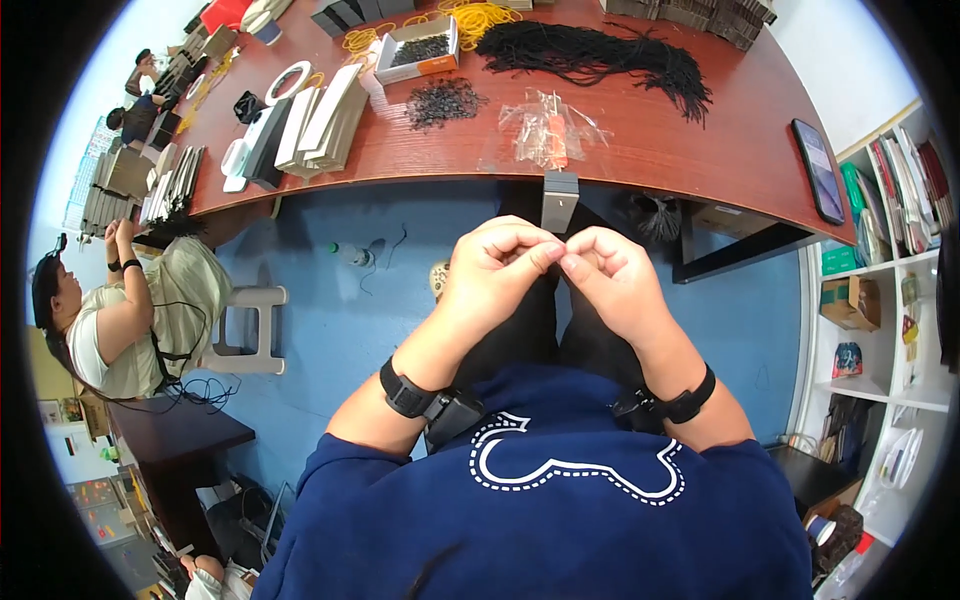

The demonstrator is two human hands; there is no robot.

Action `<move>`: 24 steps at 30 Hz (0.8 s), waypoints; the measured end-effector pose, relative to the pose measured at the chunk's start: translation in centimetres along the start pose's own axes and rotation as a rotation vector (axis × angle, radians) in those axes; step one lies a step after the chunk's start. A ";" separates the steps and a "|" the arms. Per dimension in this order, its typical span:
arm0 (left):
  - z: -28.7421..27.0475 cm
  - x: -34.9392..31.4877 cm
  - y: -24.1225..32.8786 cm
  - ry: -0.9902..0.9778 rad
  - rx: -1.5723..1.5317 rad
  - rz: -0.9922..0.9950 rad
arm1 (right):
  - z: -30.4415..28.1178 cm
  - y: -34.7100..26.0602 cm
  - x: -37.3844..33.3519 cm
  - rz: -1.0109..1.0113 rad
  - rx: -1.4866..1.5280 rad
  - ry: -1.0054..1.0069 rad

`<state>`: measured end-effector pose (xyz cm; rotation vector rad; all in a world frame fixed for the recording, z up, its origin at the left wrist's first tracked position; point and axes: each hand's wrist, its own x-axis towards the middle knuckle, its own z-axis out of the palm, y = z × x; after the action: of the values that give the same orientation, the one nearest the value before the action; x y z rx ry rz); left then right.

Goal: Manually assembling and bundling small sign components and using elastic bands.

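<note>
My left hand point(490, 275) and my right hand point(618, 285) meet above my lap, just short of the table edge. Thumb and forefinger are pinched together on each, the fingertips touching. Whatever lies between them is hidden or too small to make out. Right beyond the fingers, a narrow grey block point(560, 205) juts from the table edge. Behind it an orange-handled tool point(557, 140) lies on crumpled clear plastic point(525, 125). To the left of that, small black pieces point(443, 103) are heaped loose on the red-brown table point(640, 150).
An open white box point(420, 68) holds more black pieces. Black cords point(590, 52) and yellow cords point(482, 20) lie farther back. Pale card stacks point(322, 122) stand left, a phone point(820, 170) right. A seated person point(130, 320) works at the left, near a stool point(250, 330).
</note>
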<state>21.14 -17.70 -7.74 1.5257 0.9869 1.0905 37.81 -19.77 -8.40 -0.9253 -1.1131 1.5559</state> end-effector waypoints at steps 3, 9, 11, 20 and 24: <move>-1.0 1.1 0.5 0.047 0.055 0.020 | -0.8 0.1 -0.2 -0.084 -0.176 0.038; -10.0 7.8 0.3 0.409 0.912 0.235 | -1.8 -0.1 -0.2 -0.173 -0.238 -0.007; -10.8 8.5 -0.7 0.363 1.094 0.189 | -1.6 0.2 -0.2 -0.194 -0.202 -0.042; -12.0 11.1 -1.4 0.284 1.206 0.156 | -1.7 -0.2 -0.6 -0.015 -0.081 -0.040; -12.7 10.9 -1.6 0.323 1.184 0.189 | -1.9 -0.2 -0.4 -0.035 -0.106 0.004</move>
<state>11.73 -3.91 -5.97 2.4375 1.9421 0.9030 39.69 -19.71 -8.74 -0.9741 -1.2125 1.4770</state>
